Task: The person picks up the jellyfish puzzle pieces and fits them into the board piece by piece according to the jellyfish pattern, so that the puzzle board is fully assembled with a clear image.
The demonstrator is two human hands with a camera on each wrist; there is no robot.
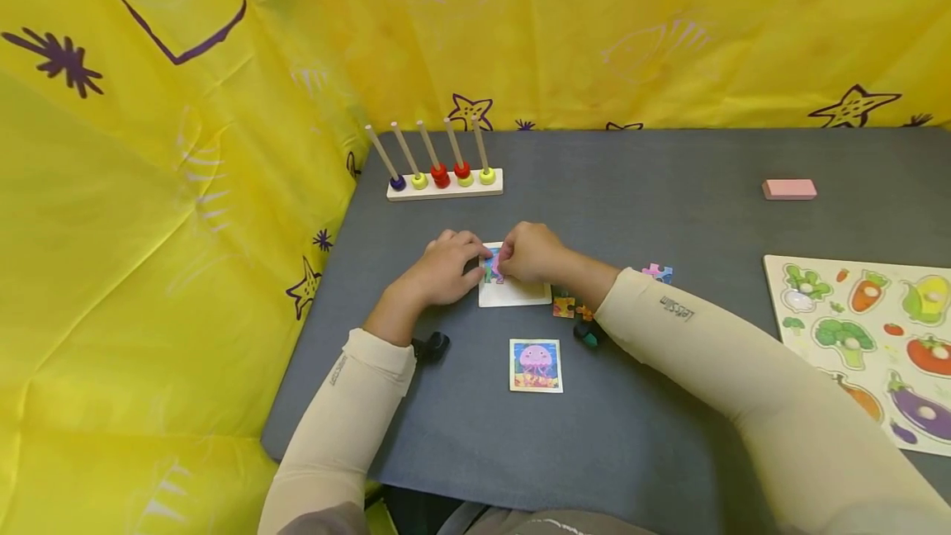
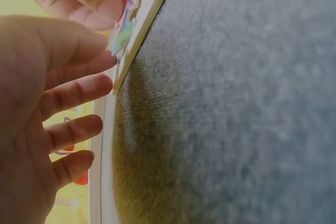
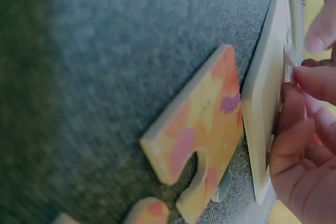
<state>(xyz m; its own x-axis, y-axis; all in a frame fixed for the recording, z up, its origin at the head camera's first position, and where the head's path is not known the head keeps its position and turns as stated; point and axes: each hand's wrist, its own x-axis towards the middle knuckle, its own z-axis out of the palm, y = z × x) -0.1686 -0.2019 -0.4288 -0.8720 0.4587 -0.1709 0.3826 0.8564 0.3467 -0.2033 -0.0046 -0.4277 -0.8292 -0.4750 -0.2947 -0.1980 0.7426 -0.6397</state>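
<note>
A small pale wooden puzzle tray lies on the grey table, with a coloured jigsaw part along its left side. From the right, my right hand reaches over the tray, thumb and fingertips pinching a pink and blue-green puzzle piece there. My left hand lies at the tray's left edge, its fingers loosely extended and fingertips right by the pieces. Beside the tray's lower right corner is an orange-yellow puzzle piece. Nearer my body lies a square jellyfish picture card.
A pink and blue puzzle piece sits right of my right forearm. Behind the tray stands a peg counter with coloured rings. On the right are a pink block and a vegetable puzzle board. Yellow cloth hangs behind and left.
</note>
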